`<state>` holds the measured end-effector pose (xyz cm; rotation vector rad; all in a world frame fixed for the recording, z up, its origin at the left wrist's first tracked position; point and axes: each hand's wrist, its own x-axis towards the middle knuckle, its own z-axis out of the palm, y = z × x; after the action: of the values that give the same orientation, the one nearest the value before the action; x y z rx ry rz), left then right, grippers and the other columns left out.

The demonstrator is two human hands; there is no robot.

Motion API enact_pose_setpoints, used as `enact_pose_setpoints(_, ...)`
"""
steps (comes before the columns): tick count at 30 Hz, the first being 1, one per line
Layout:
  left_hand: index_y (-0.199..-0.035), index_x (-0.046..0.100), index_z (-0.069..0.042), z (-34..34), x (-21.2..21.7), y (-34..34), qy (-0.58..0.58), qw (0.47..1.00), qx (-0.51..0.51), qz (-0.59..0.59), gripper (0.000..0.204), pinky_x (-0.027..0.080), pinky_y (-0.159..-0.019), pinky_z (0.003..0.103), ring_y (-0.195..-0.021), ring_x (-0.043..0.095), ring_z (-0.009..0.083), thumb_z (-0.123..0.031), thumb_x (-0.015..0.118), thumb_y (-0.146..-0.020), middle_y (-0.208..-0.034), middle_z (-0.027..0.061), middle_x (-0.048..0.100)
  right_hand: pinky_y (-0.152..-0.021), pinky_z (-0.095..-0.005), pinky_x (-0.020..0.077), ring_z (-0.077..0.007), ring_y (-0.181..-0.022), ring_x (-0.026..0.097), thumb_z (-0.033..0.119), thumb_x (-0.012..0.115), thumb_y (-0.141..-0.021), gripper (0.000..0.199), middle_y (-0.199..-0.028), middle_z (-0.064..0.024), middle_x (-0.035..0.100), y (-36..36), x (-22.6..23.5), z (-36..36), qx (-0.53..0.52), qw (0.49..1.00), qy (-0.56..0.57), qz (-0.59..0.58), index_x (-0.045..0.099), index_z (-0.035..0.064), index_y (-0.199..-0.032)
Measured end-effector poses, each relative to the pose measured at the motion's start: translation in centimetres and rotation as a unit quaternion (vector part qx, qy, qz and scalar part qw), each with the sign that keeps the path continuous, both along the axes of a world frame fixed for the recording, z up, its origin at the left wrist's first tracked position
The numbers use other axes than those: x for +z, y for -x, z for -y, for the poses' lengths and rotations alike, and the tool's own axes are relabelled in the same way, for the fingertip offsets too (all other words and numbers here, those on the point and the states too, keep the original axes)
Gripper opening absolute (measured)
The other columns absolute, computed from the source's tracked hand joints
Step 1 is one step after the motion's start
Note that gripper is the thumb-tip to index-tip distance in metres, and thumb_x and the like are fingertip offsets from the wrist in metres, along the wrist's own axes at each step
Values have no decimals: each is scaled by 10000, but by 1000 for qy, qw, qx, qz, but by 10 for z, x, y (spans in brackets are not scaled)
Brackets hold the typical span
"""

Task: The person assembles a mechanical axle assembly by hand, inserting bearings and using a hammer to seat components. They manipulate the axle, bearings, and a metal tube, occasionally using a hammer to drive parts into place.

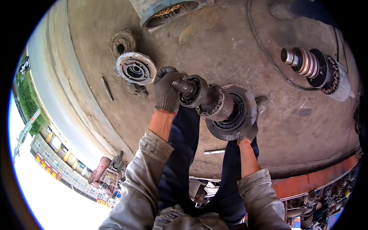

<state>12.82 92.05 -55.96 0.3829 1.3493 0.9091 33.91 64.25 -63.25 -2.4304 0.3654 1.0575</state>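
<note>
A dark, greasy motor rotor (219, 104) stands in front of me, its stepped shaft end (184, 86) rising toward me. Below that tip a thick bearing-like ring (196, 90) surrounds the shaft. At the rotor's far end is a wide round flange (251, 103). My left hand (167, 90), in a dark knit glove, is curled against the shaft end and ring; some of its fingers are hidden. Around the flange's near right rim closes my gloved right hand (248, 132), its fingertips partly out of sight.
A pale round end cover (148, 71) lies to the left by a dirty ring (122, 41). A metal rod (107, 89) is nearby; another short bar (214, 151) lies near my legs. To the right rests a second rotor (306, 66). A blue motor housing (155, 15) stands ahead.
</note>
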Motion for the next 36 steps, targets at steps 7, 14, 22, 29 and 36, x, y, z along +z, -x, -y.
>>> enact_pose_setpoints(7,-893,628,-23,18,22,-13,-45,999,20,-24,127,541,-819,325,-828,648,206,39,644,-782,-857,89,637,-945,-442,513,-413,-1077,694,461,720,-906,661,-1192,-277,728,-10,11,7,42,999,0,21,669,-78,-1286)
enact_pose_setpoints(14,-855,626,8,44,31,-12,-60,993,-11,-100,67,537,-855,341,-853,658,233,21,623,-789,-907,105,636,-939,-474,514,-441,-1095,686,451,717,-911,618,-1194,-292,722,-25,3,25,108,994,5,35,687,-43,-1283)
enact_pose_setpoints(22,-907,625,-6,46,34,-18,-27,997,33,-72,121,545,-844,354,-850,668,250,41,595,-799,-902,109,637,-937,-485,514,-457,-1099,680,504,714,-899,655,-1203,-287,720,-26,2,29,64,998,-3,6,685,-18,-1295)
enact_pose_setpoints(29,-949,617,-18,43,33,1,-32,997,37,-54,149,551,-853,392,-846,667,281,40,593,-814,-896,129,650,-930,-491,515,-477,-1119,667,572,706,-879,710,-1175,-318,705,-28,14,4,122,992,40,17,684,-20,-1271)
enact_pose_setpoints(36,-972,617,-33,47,26,4,-15,998,38,-48,171,556,-861,429,-856,667,299,40,600,-818,-900,129,656,-907,-519,516,-507,-1081,660,605,701,-865,709,-1114,-326,709,-30,6,16,134,989,44,39,701,-30,-1180)
